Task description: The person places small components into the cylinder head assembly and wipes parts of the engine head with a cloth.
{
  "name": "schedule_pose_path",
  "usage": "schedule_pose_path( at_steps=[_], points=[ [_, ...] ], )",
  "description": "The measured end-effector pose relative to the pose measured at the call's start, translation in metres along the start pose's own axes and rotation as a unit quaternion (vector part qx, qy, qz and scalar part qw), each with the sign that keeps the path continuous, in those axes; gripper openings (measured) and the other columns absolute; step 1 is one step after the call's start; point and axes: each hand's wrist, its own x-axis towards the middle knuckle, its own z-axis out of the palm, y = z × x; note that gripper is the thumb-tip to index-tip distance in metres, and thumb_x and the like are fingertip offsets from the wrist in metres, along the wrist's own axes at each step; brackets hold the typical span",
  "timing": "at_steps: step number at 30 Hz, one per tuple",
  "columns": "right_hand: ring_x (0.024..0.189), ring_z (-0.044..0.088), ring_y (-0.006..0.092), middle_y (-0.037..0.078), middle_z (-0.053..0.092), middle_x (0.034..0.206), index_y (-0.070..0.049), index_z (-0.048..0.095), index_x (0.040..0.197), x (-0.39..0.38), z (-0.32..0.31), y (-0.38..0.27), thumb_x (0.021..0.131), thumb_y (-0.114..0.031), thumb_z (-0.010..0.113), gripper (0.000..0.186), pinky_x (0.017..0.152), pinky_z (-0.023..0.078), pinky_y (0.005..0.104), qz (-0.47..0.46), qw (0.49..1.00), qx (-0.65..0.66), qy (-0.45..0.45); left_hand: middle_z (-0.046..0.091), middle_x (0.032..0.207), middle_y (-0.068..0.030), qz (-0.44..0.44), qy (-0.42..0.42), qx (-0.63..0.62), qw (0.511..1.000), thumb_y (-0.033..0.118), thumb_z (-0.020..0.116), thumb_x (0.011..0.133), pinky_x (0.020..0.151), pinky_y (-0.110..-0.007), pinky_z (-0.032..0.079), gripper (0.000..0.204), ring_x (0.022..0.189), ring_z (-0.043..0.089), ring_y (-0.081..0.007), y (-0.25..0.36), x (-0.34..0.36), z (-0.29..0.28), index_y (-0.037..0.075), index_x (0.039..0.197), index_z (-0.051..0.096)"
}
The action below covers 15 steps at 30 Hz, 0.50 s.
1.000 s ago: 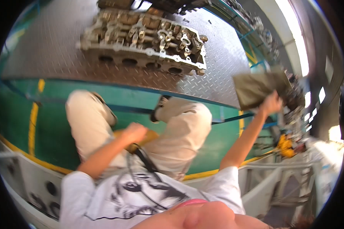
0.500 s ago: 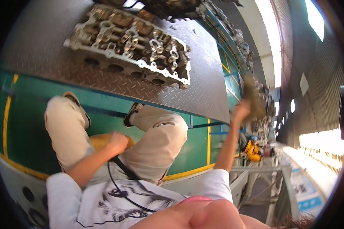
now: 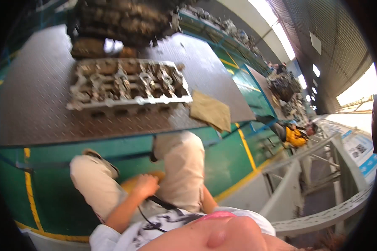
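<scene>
My left hand (image 3: pixel 147 184) is between my knees, above a yellow seat (image 3: pixel 130 182), with fingers curled; what they hold, if anything, is hidden. My right forearm shows beside my right thigh, but that hand is hidden. An olive-brown cloth (image 3: pixel 209 109) lies at the right front of the diamond-plate metal table (image 3: pixel 35 100). Left of it sits a metal engine cylinder head (image 3: pixel 127 83), with valve-train parts showing along its top. A dark, bulky engine assembly (image 3: pixel 119 23) stands behind it.
A person in yellow (image 3: pixel 296 136) is at the right, near more engine parts (image 3: pixel 282 83) on another bench. A grey metal frame (image 3: pixel 326 217) borders my right side. Yellow lines mark the green floor (image 3: pixel 50 180) under the table.
The cloth my right hand was carrying now lies on the table. My right arm has lowered out of sight beside my thigh. The view has shifted, showing more of the engine behind.
</scene>
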Motion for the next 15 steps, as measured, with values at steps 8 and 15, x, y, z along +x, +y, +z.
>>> schedule_pose_path(
  at_steps=[8,15],
  points=[
    [0.048,0.053,0.0117,0.006,0.06,0.064,0.004,0.061,0.088,0.089,-0.062,-0.107,0.084,-0.01,0.06,0.014,0.047,0.043,0.0267,-0.187,0.96,0.141,0.153,0.066,0.084,-0.0166,0.02,0.075,0.023,0.997,0.024,0.062,0.078,0.076,-0.046,0.047,0.02,0.086,0.062,-0.0339,-0.018,0.008,0.013,0.005,0.085,0.065],
    [0.046,0.047,0.0104,0.005,0.053,0.05,0.002,0.061,0.074,0.059,-0.068,-0.131,0.087,-0.021,0.062,0.027,0.046,0.038,0.0267,-0.228,0.957,-0.015,0.178,0.067,0.083,-0.0161,-0.034,0.026,0.047,0.998,0.02,0.066,0.073,0.068,-0.041,0.051,0.017,0.079,0.065,-0.032,-0.025,0.011,-0.012,0.003,0.077,0.068]
  ],
)
